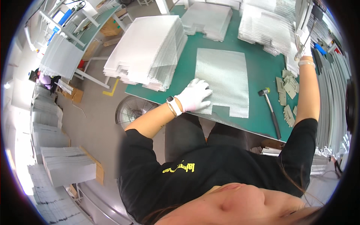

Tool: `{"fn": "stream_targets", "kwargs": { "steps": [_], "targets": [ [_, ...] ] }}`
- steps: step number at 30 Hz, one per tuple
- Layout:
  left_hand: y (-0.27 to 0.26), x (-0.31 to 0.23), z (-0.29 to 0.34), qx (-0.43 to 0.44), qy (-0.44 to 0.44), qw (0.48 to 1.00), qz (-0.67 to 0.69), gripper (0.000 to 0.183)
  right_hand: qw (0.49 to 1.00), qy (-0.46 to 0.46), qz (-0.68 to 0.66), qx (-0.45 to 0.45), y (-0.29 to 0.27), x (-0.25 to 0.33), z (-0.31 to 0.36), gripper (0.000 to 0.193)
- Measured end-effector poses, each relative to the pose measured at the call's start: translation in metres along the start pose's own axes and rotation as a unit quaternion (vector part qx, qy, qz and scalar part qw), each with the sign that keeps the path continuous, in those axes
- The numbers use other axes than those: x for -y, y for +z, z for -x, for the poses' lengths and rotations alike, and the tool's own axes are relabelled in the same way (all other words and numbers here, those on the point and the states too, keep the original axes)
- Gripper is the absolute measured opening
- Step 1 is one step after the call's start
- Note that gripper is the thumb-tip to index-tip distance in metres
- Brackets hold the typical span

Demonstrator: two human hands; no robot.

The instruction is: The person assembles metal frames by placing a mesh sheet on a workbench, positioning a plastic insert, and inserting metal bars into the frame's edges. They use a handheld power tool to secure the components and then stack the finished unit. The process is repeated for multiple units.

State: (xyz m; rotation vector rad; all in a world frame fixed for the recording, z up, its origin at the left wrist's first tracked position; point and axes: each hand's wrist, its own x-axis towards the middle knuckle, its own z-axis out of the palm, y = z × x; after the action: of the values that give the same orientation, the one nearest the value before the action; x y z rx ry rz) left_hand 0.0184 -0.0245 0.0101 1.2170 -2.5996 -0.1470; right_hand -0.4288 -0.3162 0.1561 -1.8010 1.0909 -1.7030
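Note:
A silvery mesh sheet [225, 77] with a notch in its near edge lies flat on the green tabletop [258, 129] before me. On its left edge rests my left hand [194, 95], in a white glove with the fingers spread, holding nothing. My right arm stretches to the far right, where my gloved right hand [306, 47] is at a pale metal bar [302, 22]; its fingers are mostly hidden. A mallet [270, 110] with a black handle lies right of the sheet. Beside it are several beige notched plates [290, 88].
Tall stacks of mesh sheets stand at the left [144, 48], the back [210, 18] and the far right [266, 28] of the table. A round floor fan [135, 110] sits below the left edge. Long grey strips [328, 97] line the right side.

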Motion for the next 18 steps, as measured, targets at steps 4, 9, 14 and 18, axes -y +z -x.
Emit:
{"fn": "stream_targets", "kwargs": {
  "steps": [4,9,14,18],
  "targets": [
    [0.009,0.005,0.0,-0.027,0.0,1.0,0.0,0.032,0.995,0.05,-0.063,-0.051,0.009,0.047,0.014,0.059],
    [0.01,-0.004,-0.005,-0.06,-0.013,0.998,-0.019,0.035,0.961,-0.167,0.21,0.071,-0.052,0.01,0.049,0.045],
    [-0.012,-0.035,0.007,-0.319,-0.145,0.711,0.61,0.073,0.981,0.012,-0.181,0.075,0.017,0.033,0.173,0.048],
    [-0.051,-0.073,0.03,-0.287,-0.249,0.779,0.499,0.077,0.981,0.107,-0.037,0.158,0.028,0.062,0.273,0.042]
  ]
}}
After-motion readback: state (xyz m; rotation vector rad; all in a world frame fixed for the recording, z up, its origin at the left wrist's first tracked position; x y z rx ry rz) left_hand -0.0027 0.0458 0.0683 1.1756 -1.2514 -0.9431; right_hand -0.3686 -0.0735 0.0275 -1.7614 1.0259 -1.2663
